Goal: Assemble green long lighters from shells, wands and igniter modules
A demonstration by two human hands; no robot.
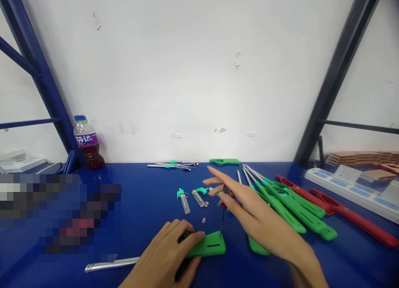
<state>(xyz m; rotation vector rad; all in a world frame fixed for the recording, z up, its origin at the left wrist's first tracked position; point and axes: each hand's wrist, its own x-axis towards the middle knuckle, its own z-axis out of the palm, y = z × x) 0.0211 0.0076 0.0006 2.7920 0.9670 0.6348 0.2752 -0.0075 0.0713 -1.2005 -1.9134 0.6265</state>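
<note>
My left hand is closed over a green lighter body lying on the blue table, its silver metal tube sticking out to the left. My right hand holds a small screwdriver upright, its tip touching the green body, with the outer fingers stretched out. Two small clear gas tanks with teal caps lie just beyond the hands.
Several finished green lighters and red lighters lie at the right. Thin metal tubes and a green shell rest by the wall. A purple drink bottle stands at the back left. A white tray sits far right.
</note>
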